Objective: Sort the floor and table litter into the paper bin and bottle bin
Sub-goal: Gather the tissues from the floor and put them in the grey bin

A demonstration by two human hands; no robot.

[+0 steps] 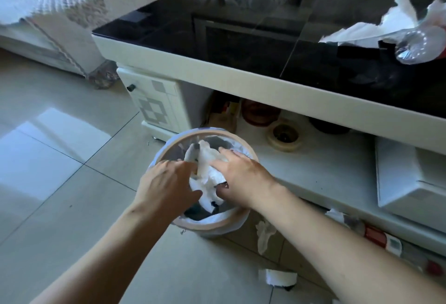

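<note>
Paper wad (208, 175) upright in bin (212, 225); both hands (166, 183) pressing

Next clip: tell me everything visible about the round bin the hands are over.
The bin is round, with a tan rim and a pale liner bag folded over its edge. It stands upright on the tiled floor, close against the low table's lower shelf. Crumpled white paper fills its mouth, with dark contents beneath. The left hand and right hand press on that paper.
</note>
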